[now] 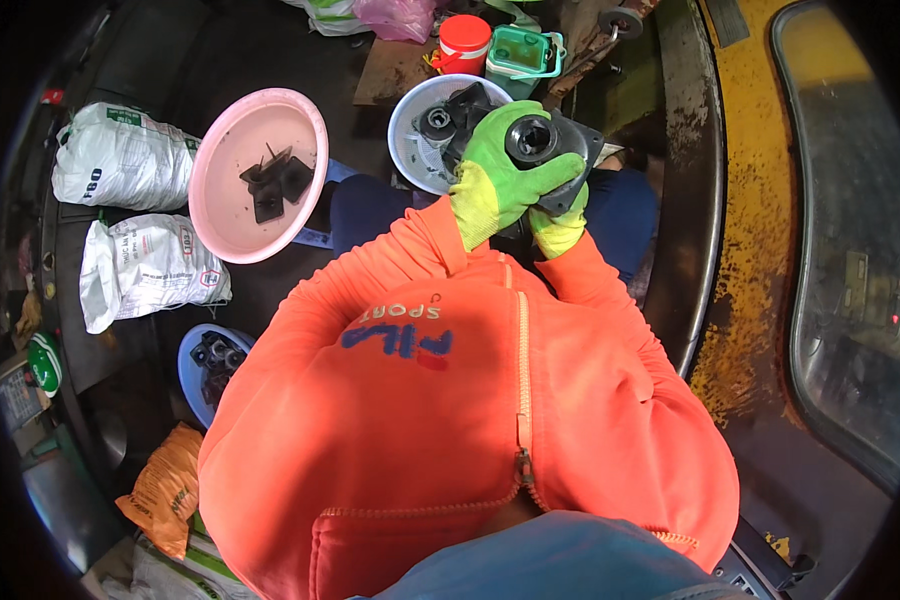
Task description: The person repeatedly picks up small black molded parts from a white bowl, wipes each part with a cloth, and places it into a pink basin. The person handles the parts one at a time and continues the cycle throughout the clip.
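Observation:
Above my lap I hold a black moulded part with a round, hollow collar and a flat cornered flange (576, 138). My left hand (502, 165), in a green glove with a yellow cuff, is closed around its collar side, the thumb lying across the lower front. From underneath, my right hand (562, 218) grips the same part; most of its fingers are hidden behind it. Just left of my hands sits a pale blue basket (406, 165) with similar black parts (437, 123) inside, partly covered by my left glove.
A pink basin (205, 190) with black scraps (275, 185) stands at left, near two white sacks (130, 160). Another blue basin (192, 380) holds dark parts. Beyond are a red-lidded container (465, 35) and a green bucket (520, 60). A rusty yellow machine panel (750, 200) borders the right.

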Motion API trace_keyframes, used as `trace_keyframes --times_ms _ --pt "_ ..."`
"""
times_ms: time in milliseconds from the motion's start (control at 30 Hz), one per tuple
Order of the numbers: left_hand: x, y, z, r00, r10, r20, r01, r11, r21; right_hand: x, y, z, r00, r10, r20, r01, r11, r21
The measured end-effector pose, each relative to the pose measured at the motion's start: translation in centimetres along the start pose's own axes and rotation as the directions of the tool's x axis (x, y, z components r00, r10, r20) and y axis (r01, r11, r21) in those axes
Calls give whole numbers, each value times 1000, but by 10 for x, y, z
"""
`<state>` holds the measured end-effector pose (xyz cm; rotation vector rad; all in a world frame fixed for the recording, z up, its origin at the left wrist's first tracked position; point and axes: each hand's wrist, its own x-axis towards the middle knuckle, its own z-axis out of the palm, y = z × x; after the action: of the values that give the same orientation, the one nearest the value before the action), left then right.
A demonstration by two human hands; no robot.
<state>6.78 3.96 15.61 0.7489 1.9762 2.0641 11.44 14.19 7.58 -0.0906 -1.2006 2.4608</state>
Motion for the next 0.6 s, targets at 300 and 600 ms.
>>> trace_keyframes --times_ms 300,600 --pt "3 -8 6 1000 -6 3 6 1000 6 7 -48 21 943 -179 282 333 449 -829" --pt "9 -6 -10 984 107 143 -107 994 -6 9 -57 17 932 35 361 243 678 -694"
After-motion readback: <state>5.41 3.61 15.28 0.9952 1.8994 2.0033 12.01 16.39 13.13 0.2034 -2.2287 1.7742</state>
